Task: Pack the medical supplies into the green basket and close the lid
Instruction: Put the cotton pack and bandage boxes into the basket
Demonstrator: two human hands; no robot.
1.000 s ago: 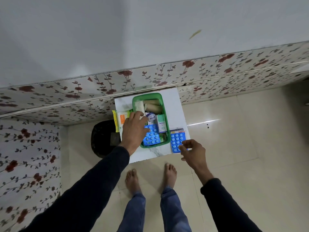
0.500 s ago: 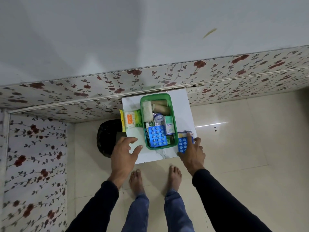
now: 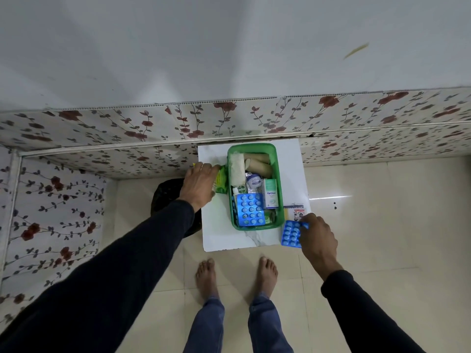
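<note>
The left hand (image 3: 200, 183), which half a second ago hung open over the near edge of the white table (image 3: 219, 233), has now reached to the far left side and lies over the green and yellow packet (image 3: 221, 180) beside the green basket (image 3: 256, 226). Its fingers curl onto the packet, but I cannot tell if they really clamp it yet, because the hand hides most of it. The right hand (image 3: 317, 236) has changed more clearly: the blue blister pack (image 3: 290, 234) that lay flat on the table under it is now pinched at its right edge and lifted at the near right corner of the table. So I judge that both hands are collecting the last supplies at the same time.

The basket stands open in the middle of the table, already rather full: a white gauze roll (image 3: 237, 166), two brown bandage rolls (image 3: 258, 163), a Dettol bottle (image 3: 240, 189), a small white jar (image 3: 254, 180), an Optibex box (image 3: 270, 193) and another blue blister sheet (image 3: 249, 208). A small printed leaflet (image 3: 295, 209) remains on the table just right of the basket. No lid shows in view. A black bin (image 3: 165, 194) stands on the floor at the left of the table. The tall contents may hinder closing.
</note>
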